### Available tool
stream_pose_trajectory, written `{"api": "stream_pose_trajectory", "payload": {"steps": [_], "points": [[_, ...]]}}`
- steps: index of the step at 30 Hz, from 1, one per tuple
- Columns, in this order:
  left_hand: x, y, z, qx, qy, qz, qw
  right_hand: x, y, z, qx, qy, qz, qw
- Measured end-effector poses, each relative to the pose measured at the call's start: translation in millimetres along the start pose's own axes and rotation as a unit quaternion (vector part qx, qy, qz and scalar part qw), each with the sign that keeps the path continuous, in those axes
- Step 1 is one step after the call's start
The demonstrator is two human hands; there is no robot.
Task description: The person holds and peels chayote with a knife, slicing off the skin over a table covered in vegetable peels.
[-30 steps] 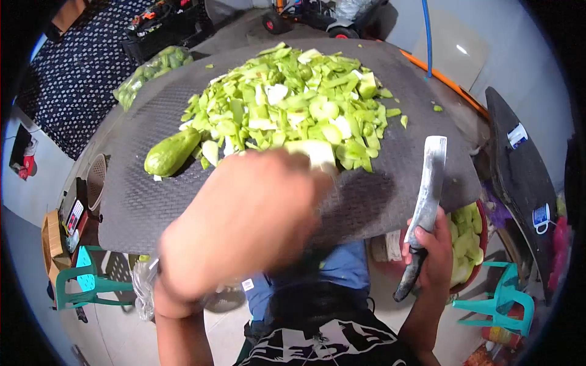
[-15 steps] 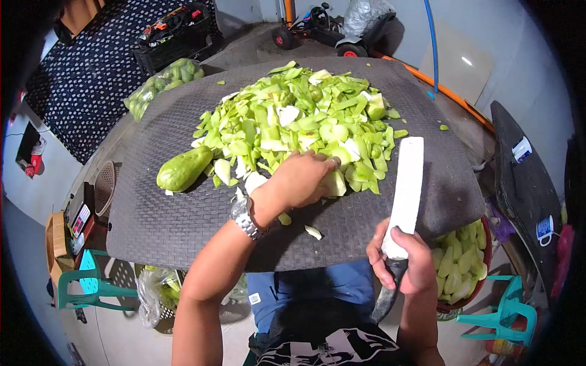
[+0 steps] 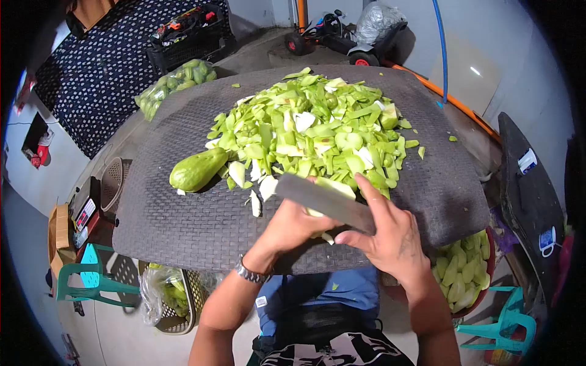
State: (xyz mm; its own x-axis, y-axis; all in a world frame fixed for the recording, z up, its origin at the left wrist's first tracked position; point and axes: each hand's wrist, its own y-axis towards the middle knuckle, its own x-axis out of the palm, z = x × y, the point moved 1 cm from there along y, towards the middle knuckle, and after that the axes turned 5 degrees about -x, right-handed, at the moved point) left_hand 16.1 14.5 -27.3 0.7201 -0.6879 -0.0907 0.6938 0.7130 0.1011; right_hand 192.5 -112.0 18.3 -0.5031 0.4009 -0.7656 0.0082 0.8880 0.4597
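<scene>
My right hand (image 3: 394, 241) is closed on a wide-bladed knife (image 3: 323, 202), its handle hidden by the palm. The blade points left across my left hand (image 3: 296, 222), which grips a pale green chayote (image 3: 336, 188), partly covered by the blade. Just beyond both hands a big heap of green peelings and cut pieces (image 3: 305, 125) lies on the dark woven tabletop (image 3: 177, 232). One whole unpeeled chayote (image 3: 198, 170) rests at the heap's left side. Loose pale scraps (image 3: 255, 203) lie near my left hand.
A red tub of peeled chayotes (image 3: 464, 271) stands below the table's right edge, near a teal stool (image 3: 506, 323). At the lower left are a basket with a plastic bag (image 3: 194, 299) and another teal stool (image 3: 91, 283). A bag of green chayotes (image 3: 174, 85) is behind the table.
My left hand has lifted a chayote from beside the heap and drawn it nearer. The knife in my right hand has swung from upright to pointing left, over the chayote.
</scene>
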Motion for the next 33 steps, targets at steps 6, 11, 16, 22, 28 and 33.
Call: {"api": "stream_pose_trajectory", "payload": {"steps": [6,11,16,22,28,33], "points": [[11.1,-28.0,-13.7,0.035,0.063,0.079,0.994,8.2,13.1,-7.8,-0.037,-0.069,-0.108,0.991],[15.5,-35.4,-15.6,0.015,0.044,0.088,0.995,12.2,16.5,3.5,-0.062,0.018,-0.140,0.988],[27.6,-36.0,-22.8,-0.009,-0.054,0.126,0.991,7.4,16.7,-5.1,-0.029,0.007,-0.174,0.984],[37.8,-38.6,-37.4,0.052,-0.014,0.190,0.980,12.4,20.4,7.0,-0.063,0.005,-0.154,0.986],[35.5,-45.9,8.2,-0.121,-0.132,0.005,0.984,8.1,38.4,49.6,0.064,0.082,-0.090,0.990],[5.0,-34.7,6.5,-0.184,-0.290,0.036,0.939,17.2,46.0,78.7,0.175,0.018,-0.045,0.983]]}}
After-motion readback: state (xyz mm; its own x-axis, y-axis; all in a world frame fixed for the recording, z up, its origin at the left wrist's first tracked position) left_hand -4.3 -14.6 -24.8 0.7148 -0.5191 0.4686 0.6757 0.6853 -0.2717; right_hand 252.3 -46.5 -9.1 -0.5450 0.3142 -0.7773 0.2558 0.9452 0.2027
